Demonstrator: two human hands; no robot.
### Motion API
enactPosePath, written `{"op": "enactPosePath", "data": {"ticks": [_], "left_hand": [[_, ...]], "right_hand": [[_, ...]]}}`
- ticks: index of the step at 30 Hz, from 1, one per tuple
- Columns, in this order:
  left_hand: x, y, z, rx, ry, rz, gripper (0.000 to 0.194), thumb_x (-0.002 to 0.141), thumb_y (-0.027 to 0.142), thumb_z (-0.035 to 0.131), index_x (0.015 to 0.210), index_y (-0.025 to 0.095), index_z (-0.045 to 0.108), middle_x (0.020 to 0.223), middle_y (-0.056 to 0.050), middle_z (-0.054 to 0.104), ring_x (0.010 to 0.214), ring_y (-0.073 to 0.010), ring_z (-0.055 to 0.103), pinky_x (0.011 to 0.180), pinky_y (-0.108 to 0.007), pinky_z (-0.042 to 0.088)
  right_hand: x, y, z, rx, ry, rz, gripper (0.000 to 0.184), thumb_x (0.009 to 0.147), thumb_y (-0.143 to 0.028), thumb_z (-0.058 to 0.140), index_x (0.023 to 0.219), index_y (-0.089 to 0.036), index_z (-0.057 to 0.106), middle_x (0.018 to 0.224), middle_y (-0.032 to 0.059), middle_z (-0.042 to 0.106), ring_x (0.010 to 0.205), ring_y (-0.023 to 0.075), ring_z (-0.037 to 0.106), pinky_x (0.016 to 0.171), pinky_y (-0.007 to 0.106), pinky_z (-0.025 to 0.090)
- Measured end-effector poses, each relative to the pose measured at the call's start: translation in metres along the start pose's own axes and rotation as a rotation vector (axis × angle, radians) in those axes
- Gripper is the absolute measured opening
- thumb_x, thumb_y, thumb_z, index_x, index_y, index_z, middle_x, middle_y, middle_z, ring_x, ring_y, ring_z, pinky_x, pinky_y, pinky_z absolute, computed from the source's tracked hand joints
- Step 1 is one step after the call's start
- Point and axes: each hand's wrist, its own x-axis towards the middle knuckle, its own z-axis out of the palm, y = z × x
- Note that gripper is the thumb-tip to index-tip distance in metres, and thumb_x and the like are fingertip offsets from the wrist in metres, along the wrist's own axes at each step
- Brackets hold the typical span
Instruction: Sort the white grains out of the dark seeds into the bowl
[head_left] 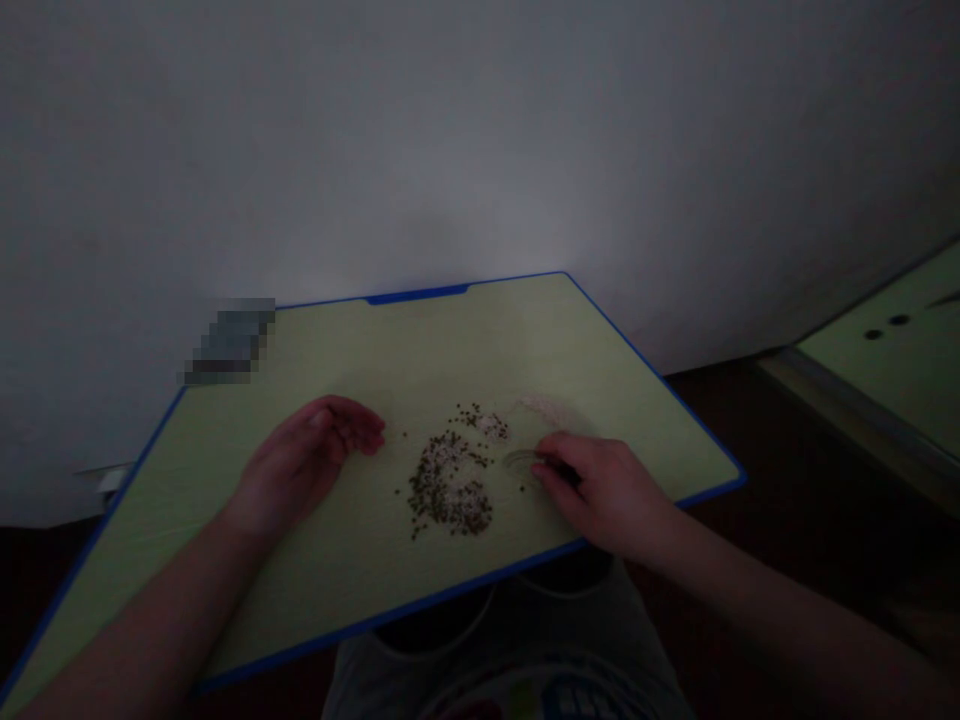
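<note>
On the yellow-green table, a pile of small dark round grains [448, 490] is mixed with pale grains. A smaller pale heap with dark grains [491, 428] lies just behind it, and a thin spread of pale grains [546, 408] is farther right. My right hand [604, 485] is closed on what looks like a fork [519, 460], its thin curved end pointing left toward the pile; blur hides its detail. To the left of the pile, my left hand [315, 450] rests cupped on its side, fingers loosely curved, holding nothing.
The blue-edged table [360, 350] has its far side against a pale wall [450, 150]. A blurred-out flat object [231, 340] lies at its far left corner. My lap is below the near edge. A light green panel with dark round holes [892, 340] stands at right.
</note>
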Motion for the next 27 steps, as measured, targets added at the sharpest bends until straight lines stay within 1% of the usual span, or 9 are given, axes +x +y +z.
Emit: {"op": "enactPosePath", "data": {"ticks": [1,4,8,11,14,18,23,27], "left_hand": [[0.0,0.0,0.0,0.002,-0.001,-0.001,0.034,0.081,0.045,0.06,0.089,0.015,0.073,0.085,-0.011,0.071,0.071,-0.02,0.064,0.066,-0.031,0.053],[0.0,0.001,-0.001,0.001,-0.001,-0.008,0.034,0.082,0.044,0.06,0.088,0.014,0.073,0.084,-0.011,0.071,0.07,-0.0205,0.064,0.067,-0.031,0.052],[-0.001,0.002,0.001,-0.002,0.009,-0.007,0.034,0.08,0.045,0.061,0.087,0.014,0.073,0.084,-0.011,0.072,0.07,-0.021,0.064,0.067,-0.032,0.053],[-0.001,0.003,0.003,0.003,0.017,-0.016,0.033,0.08,0.044,0.062,0.086,0.014,0.073,0.083,-0.011,0.072,0.069,-0.0201,0.064,0.066,-0.031,0.052],[0.0,0.004,0.004,0.005,0.016,-0.02,0.032,0.08,0.045,0.063,0.085,0.015,0.073,0.082,-0.01,0.071,0.069,-0.0197,0.064,0.065,-0.031,0.052],[0.0,0.003,0.003,-0.004,0.021,-0.019,0.033,0.078,0.047,0.064,0.085,0.016,0.073,0.082,-0.01,0.071,0.069,-0.0196,0.064,0.065,-0.031,0.052],[0.001,0.003,0.003,-0.002,0.024,-0.016,0.034,0.079,0.047,0.063,0.084,0.016,0.074,0.081,-0.01,0.071,0.068,-0.02,0.064,0.065,-0.031,0.052],[0.0,0.005,0.003,0.004,0.029,-0.021,0.033,0.078,0.045,0.064,0.084,0.015,0.074,0.081,-0.011,0.072,0.068,-0.0194,0.064,0.065,-0.03,0.052]], "right_hand": [[0.005,-0.004,0.003,-0.026,0.009,0.004,0.013,0.09,-0.023,0.049,0.094,-0.018,0.061,0.078,0.0037,0.068,0.069,0.0171,0.062,0.062,0.028,0.038],[0.021,-0.011,0.01,-0.119,0.058,0.032,0.013,0.089,-0.023,0.049,0.09,-0.017,0.06,0.074,0.0048,0.068,0.065,0.0179,0.061,0.06,0.029,0.036],[0.029,-0.004,0.011,-0.153,0.126,0.074,0.01,0.088,-0.022,0.05,0.088,-0.019,0.059,0.076,0.0043,0.068,0.065,0.0174,0.061,0.059,0.028,0.036],[0.026,0.01,0.005,-0.14,0.166,0.095,0.009,0.087,-0.022,0.051,0.089,-0.019,0.059,0.075,0.0038,0.069,0.064,0.0171,0.061,0.06,0.028,0.038],[0.021,0.027,-0.005,-0.133,0.178,0.11,0.009,0.087,-0.023,0.052,0.089,-0.019,0.06,0.074,0.0035,0.068,0.064,0.0175,0.062,0.061,0.028,0.04],[0.012,0.045,-0.017,-0.105,0.182,0.074,0.01,0.087,-0.024,0.053,0.09,-0.019,0.06,0.076,0.0038,0.069,0.067,0.0178,0.063,0.061,0.028,0.042],[0.002,0.051,-0.02,-0.065,0.135,-0.008,0.011,0.089,-0.024,0.052,0.092,-0.019,0.061,0.075,0.0024,0.068,0.066,0.0159,0.062,0.059,0.026,0.042],[0.006,0.055,-0.019,-0.111,0.16,0.045,0.012,0.088,-0.025,0.053,0.091,-0.018,0.061,0.076,0.0034,0.068,0.067,0.0177,0.063,0.061,0.028,0.042]]}}
